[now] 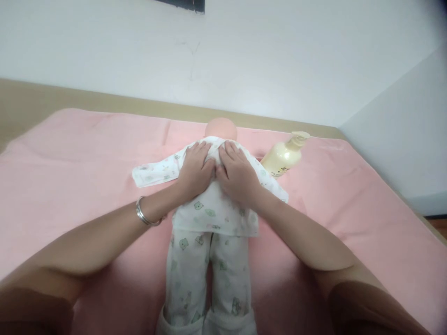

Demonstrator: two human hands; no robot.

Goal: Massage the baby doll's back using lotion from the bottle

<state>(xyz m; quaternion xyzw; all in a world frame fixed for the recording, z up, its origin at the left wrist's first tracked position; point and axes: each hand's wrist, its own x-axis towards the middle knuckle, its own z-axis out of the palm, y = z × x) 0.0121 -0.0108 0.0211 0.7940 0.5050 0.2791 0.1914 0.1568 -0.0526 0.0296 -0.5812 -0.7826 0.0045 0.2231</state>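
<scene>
A baby doll (221, 128) lies face down, its bald head pointing away from me. It wears a white printed top (213, 211) and matching trousers (188, 274), with the sleeves spread to both sides. My left hand (196, 170) rests flat on the left side of the doll's upper back, fingers extended. Beside it my right hand (237, 174) lies flat on the right side, thumbs close together near the middle. A silver bangle (142, 211) circles my left wrist. Both hands press on the cloth and hold nothing.
A pale yellow pump bottle (283, 156) stands tilted in view just right of the doll's shoulder, partly behind the sleeve. Under everything spreads a pink mat (87, 172) on a wooden-edged table (31, 95). A white wall (265, 60) rises behind the far edge.
</scene>
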